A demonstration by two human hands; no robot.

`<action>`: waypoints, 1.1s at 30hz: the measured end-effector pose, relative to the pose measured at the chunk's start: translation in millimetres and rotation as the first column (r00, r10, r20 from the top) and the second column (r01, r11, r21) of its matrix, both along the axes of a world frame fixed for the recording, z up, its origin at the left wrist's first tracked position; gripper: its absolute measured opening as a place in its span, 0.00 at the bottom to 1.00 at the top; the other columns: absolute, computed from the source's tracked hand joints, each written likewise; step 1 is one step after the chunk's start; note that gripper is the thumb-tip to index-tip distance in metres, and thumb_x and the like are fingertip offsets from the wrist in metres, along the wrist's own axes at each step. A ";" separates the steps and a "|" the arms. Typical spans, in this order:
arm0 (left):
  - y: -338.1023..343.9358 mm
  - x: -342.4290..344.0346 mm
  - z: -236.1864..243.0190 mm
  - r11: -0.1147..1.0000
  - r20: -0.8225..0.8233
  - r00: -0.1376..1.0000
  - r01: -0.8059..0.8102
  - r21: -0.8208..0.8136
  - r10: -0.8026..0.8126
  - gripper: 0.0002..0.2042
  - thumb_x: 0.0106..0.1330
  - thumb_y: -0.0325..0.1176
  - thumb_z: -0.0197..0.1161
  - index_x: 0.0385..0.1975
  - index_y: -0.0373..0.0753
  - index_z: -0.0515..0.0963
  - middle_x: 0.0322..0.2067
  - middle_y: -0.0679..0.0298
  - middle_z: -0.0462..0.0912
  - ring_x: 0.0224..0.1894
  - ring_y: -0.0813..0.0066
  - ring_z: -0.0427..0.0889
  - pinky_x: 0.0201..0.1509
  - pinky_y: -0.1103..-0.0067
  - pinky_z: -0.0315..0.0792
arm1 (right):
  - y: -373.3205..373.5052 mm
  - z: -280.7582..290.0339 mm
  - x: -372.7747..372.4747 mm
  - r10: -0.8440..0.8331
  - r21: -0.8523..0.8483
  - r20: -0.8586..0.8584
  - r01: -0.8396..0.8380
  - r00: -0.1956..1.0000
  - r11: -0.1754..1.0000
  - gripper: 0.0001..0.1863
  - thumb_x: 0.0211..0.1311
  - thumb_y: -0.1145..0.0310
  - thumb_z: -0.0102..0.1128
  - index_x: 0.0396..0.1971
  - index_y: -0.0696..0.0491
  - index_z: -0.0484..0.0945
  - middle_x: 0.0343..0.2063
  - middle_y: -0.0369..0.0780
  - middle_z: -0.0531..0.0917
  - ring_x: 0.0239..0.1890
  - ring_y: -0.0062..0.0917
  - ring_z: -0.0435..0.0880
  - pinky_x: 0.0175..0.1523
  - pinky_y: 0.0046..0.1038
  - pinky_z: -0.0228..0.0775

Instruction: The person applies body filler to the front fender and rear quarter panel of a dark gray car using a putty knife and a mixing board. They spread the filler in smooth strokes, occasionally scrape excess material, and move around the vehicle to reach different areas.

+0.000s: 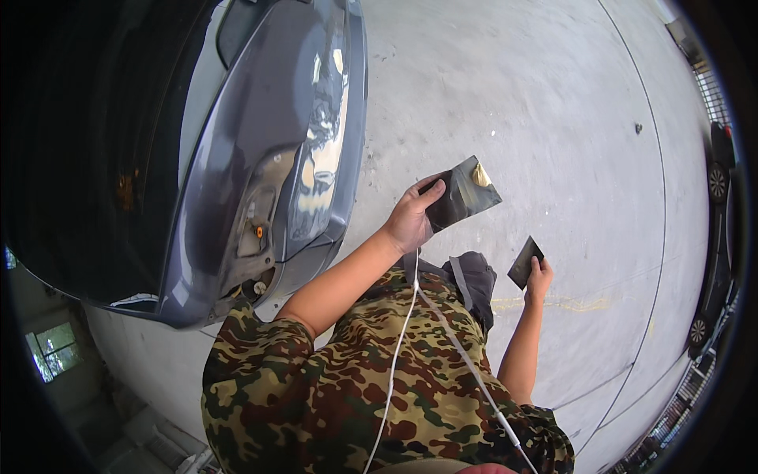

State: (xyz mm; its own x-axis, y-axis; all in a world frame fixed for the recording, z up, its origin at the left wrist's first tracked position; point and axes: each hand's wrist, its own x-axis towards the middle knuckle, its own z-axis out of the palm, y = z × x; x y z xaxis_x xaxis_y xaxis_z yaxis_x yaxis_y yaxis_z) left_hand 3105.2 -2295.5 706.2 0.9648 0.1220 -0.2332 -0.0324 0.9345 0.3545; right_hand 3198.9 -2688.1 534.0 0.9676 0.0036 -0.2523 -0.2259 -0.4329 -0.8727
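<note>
One glossy sheet [464, 199] is clamped in the left fingers [433, 192], one black square [523, 264] in the right fingers [536, 265]

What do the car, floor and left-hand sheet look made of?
Car: probably painted metal or plastic, glossy grey with bright reflections. Floor: likely concrete, matte grey with thin seams. Sheet in the left hand: perhaps plastic, dark and shiny; material uncertain.

Two hands [409, 221] [538, 281], two dark pieces [459, 204] [523, 265] (one shiny), one gray car [217, 170].
</note>
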 end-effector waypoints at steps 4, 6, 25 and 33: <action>21.0 48.1 8.7 0.994 -0.057 0.993 -0.107 0.013 0.108 0.16 0.72 0.33 0.55 0.55 0.31 0.70 0.51 0.56 0.79 0.52 0.68 0.80 0.60 0.72 0.74 | 41.5 37.6 75.4 -0.034 0.076 -0.021 0.035 0.999 0.996 0.11 0.67 0.70 0.55 0.38 0.65 0.79 0.30 0.39 0.83 0.33 0.18 0.77 0.39 0.24 0.70; 32.8 72.7 8.1 0.976 -0.067 0.974 -0.218 -0.023 0.216 0.16 0.71 0.33 0.56 0.54 0.32 0.72 0.50 0.57 0.80 0.52 0.69 0.80 0.59 0.73 0.73 | 81.1 57.6 130.9 0.057 0.035 0.034 -0.058 0.998 0.998 0.11 0.67 0.70 0.55 0.38 0.65 0.79 0.31 0.38 0.82 0.32 0.18 0.76 0.38 0.23 0.69; 10.5 230.2 96.9 0.577 -0.018 0.624 -0.711 0.403 0.781 0.21 0.76 0.35 0.48 0.62 0.27 0.64 0.58 0.55 0.73 0.60 0.69 0.73 0.65 0.75 0.64 | 358.6 286.4 278.6 0.498 -0.147 0.853 -0.844 0.156 0.516 0.23 0.45 0.88 0.57 0.45 0.56 0.82 0.39 0.42 0.83 0.39 0.35 0.83 0.42 0.31 0.75; 37.2 190.1 88.5 0.332 -0.076 0.506 -0.437 0.836 0.859 0.22 0.75 0.35 0.50 0.63 0.28 0.66 0.58 0.56 0.74 0.60 0.73 0.70 0.66 0.77 0.61 | 367.3 248.6 255.0 0.807 0.198 0.480 -0.939 0.343 0.280 0.13 0.62 0.81 0.55 0.45 0.57 0.82 0.39 0.44 0.85 0.42 0.31 0.84 0.48 0.27 0.74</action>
